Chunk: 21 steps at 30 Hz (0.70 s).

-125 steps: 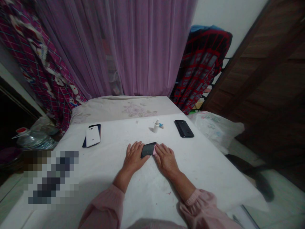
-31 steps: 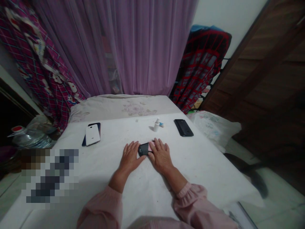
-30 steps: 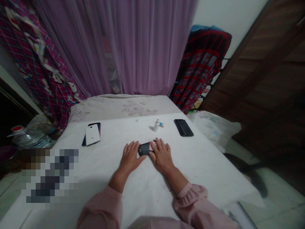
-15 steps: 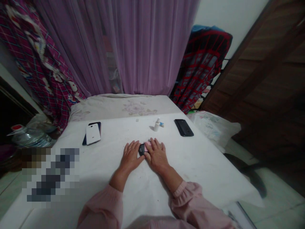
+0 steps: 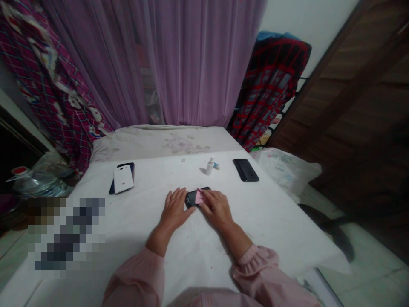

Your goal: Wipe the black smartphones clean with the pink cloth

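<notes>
A black phone (image 5: 191, 199) lies flat on the white-covered table between my hands. My left hand (image 5: 174, 209) braces its left end, thumb along the near edge and fingers at the far side. On the phone's surface rests a small pink cloth (image 5: 198, 196), pinched in the bent fingers of my right hand (image 5: 218, 208). That hand covers much of the phone's right part. Just beyond stands a small white spray bottle (image 5: 209, 167), with a small blue-and-white item (image 5: 216, 166) behind it.
At left, a white phone (image 5: 123, 179) lies on a dark one. More black phones (image 5: 246, 170) are stacked at right. A tiny pale square (image 5: 183, 160) sits farther back. Beside the table are a water bottle (image 5: 38, 181) and a plastic bag (image 5: 287, 166).
My right hand has gone from lying flat over the cloth to pinching it with curled fingers, uncovering more of the phone. My left hand stays at the phone's left end.
</notes>
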Motion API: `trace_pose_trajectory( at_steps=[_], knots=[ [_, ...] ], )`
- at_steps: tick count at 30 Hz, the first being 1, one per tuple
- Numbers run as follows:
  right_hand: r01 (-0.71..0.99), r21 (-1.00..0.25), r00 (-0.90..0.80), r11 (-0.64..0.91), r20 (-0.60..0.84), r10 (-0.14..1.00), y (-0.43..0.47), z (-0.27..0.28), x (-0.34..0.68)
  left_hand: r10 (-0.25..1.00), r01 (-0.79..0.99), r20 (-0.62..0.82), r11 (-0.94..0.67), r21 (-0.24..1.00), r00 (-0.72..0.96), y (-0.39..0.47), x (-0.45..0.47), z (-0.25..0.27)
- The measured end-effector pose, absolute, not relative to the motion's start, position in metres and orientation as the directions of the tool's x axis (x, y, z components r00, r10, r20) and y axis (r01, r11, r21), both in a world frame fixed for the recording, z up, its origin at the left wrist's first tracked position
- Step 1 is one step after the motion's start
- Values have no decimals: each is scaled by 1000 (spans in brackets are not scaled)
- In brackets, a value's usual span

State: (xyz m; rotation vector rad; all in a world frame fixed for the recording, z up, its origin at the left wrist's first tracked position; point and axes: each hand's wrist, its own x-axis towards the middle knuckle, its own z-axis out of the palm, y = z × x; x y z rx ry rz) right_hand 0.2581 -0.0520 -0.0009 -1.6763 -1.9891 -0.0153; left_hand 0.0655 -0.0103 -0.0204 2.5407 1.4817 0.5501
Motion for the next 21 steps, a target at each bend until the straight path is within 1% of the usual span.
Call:
trace_pose_trajectory(
  at_steps=[2, 5, 9, 11, 15, 21],
  knots=[
    [920, -322, -88, 225, 389, 917, -51, -1, 254, 863, 808, 238, -503, 307, 447, -10, 65, -20],
    [903, -361, -84, 233, 383, 920, -48, -2, 250, 868, 817, 224, -494, 298, 443, -11, 65, -20],
    [887, -423, -7, 186, 390, 921, -48, -3, 247, 869, 819, 220, -492, 296, 443, -11, 66, -18],
    [900, -413, 39, 142, 399, 916, -48, -3, 247, 871, 819, 214, -490, 298, 443, -11, 67, -17],
    [935, -351, 106, 52, 417, 903, -51, -2, 253, 870, 816, 206, -492, 304, 448, -11, 66, -16],
    [940, -337, 203, -53, 428, 881, -53, -3, 268, 868, 812, 213, -496, 308, 449, -11, 66, -17]
  ],
)
